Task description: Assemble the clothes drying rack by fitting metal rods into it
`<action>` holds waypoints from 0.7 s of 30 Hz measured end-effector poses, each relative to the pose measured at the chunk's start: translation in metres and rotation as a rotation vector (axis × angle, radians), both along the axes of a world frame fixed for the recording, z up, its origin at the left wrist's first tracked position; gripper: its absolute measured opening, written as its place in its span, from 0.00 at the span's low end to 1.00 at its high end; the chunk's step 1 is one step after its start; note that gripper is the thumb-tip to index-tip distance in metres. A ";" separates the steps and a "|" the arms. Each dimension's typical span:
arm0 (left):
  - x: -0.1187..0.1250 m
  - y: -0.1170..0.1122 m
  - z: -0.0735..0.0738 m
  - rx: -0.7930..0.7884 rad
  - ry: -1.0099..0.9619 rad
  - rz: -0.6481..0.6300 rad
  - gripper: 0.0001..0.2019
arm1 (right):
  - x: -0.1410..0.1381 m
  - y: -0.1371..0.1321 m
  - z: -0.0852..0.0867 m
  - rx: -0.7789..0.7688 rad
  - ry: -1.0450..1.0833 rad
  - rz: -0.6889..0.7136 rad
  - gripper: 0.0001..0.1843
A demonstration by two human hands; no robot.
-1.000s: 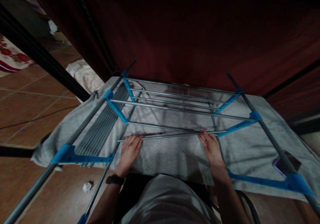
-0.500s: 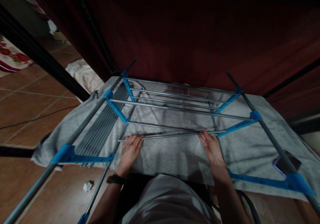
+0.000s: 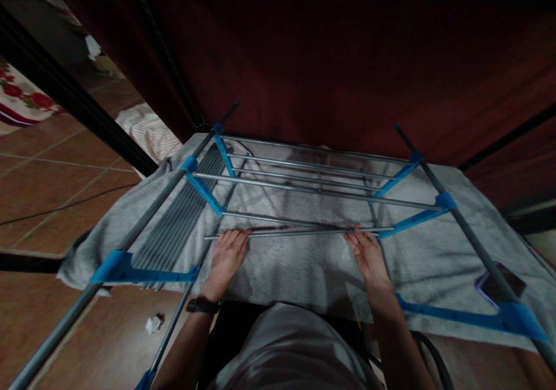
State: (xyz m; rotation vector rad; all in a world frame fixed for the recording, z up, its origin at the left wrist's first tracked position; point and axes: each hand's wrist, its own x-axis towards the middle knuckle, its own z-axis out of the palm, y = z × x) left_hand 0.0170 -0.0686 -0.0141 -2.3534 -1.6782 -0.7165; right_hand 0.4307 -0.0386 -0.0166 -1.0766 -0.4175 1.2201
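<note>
A thin grey metal rod (image 3: 299,233) lies crosswise in both my hands, in front of a rack frame of grey tubes and blue plastic brackets. My left hand (image 3: 231,250) is closed over the rod near its left end, which sticks out past the fingers. Near the other end my right hand (image 3: 364,252) pinches it between thumb and fingers. The rod's right end crosses over a fitted crossbar (image 3: 269,219) near the right-hand blue bracket (image 3: 414,223). On the left, another blue bracket (image 3: 204,191) holds the crossbars' ends.
Several loose rods (image 3: 174,228) lie side by side on the grey cloth (image 3: 295,274) at left. A phone (image 3: 499,284) rests under the right side tube (image 3: 471,233). Nearer blue brackets (image 3: 143,274) jut inward. Crumpled paper (image 3: 154,323) is on the tiled floor.
My left hand has lifted slightly away from me, raising the rod's left end a little. My right hand keeps its place on the rod.
</note>
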 end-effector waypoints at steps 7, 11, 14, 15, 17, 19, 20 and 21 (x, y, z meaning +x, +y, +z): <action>-0.003 0.007 0.002 0.038 0.035 0.005 0.15 | -0.003 0.002 0.005 -0.032 0.026 -0.012 0.22; -0.003 0.014 0.006 0.023 0.009 0.009 0.15 | -0.005 0.004 0.008 -0.043 0.048 -0.040 0.24; -0.004 0.018 0.008 0.006 -0.019 0.015 0.16 | -0.005 0.005 0.009 -0.047 0.048 -0.039 0.23; -0.004 0.019 0.009 -0.001 -0.026 0.018 0.17 | -0.005 0.005 0.009 -0.046 0.049 -0.042 0.23; -0.004 0.021 0.010 -0.012 -0.035 0.023 0.17 | -0.005 0.005 0.010 -0.043 0.049 -0.044 0.23; -0.004 0.024 0.012 -0.020 -0.040 0.023 0.17 | -0.006 0.005 0.010 -0.036 0.049 -0.030 0.22; -0.004 0.025 0.012 -0.028 -0.041 0.022 0.18 | -0.006 0.005 0.010 -0.032 0.047 -0.015 0.21; -0.005 0.026 0.013 -0.034 -0.041 0.023 0.18 | -0.007 0.005 0.010 -0.028 0.047 0.001 0.20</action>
